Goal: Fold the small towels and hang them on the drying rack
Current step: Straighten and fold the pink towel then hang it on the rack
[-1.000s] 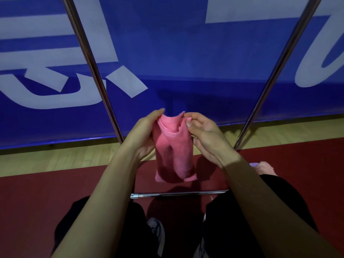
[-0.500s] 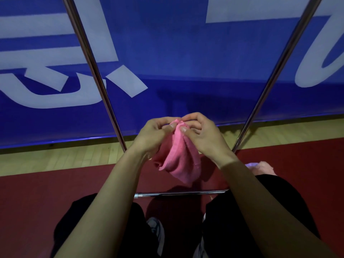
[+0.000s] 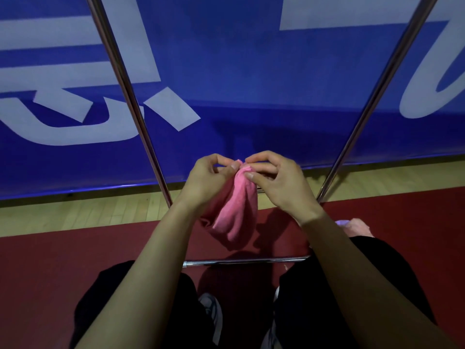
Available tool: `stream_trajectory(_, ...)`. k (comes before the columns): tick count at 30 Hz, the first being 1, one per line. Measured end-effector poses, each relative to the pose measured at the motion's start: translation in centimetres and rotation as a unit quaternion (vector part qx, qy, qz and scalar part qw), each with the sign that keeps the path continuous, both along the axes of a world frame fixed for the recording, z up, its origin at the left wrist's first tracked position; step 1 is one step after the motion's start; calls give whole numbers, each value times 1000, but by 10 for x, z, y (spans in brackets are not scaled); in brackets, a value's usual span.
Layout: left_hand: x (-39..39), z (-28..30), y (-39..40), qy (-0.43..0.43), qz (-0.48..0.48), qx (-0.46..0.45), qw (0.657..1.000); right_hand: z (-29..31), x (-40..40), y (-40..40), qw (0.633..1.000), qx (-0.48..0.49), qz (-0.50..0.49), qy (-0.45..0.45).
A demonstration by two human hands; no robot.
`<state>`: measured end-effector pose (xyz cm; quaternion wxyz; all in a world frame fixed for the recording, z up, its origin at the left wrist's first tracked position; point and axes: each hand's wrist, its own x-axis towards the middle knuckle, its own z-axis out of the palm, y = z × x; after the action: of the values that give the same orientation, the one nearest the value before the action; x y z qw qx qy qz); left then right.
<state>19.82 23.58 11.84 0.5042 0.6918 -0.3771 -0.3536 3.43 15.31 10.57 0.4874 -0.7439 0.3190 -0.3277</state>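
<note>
A small pink towel [image 3: 236, 212] hangs bunched and folded in front of me. My left hand [image 3: 208, 180] pinches its top edge between thumb and fingers, and my right hand [image 3: 274, 180] pinches the same edge right beside it. The drying rack is made of metal poles: a left pole [image 3: 128, 96] and a right pole [image 3: 377, 96] slant upward, and a low crossbar [image 3: 246, 260] runs between them below the towel. More towels [image 3: 357, 226], pale pink and lilac, lie on the floor by my right knee, mostly hidden by my forearm.
A blue banner [image 3: 251, 71] with large white letters stands close behind the rack. The floor is a strip of light wood [image 3: 88, 212] and dark red matting [image 3: 50, 268]. My legs in black trousers and grey shoes [image 3: 211, 313] are below.
The towel hung open between my hands; now my hands have come together at its top edge, and the towel is bunched and shorter.
</note>
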Motion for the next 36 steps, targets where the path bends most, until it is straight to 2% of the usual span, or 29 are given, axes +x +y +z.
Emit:
stream_trajectory(6, -2, 2, 3, 45, -34, -10, 998, -2, 2, -3, 999, -26, -25, -27)
stream_trajectory(10, 2, 1, 1, 82, -49, -16, 995, -5, 2, -6, 995, -86, -41, 15)
stream_trajectory(27, 0, 3, 8, 45, -67, 18, 997, -8, 0, -3, 993, -90, -28, 65)
stream_trajectory(30, 0, -1, 5, 41, -54, 39, 997, -8, 2, -2, 993, -102, -47, 47)
stream_trajectory(36, 0, -2, 1, 79, -30, 10, 996, -13, 9, 2, 986, -147, -76, 18)
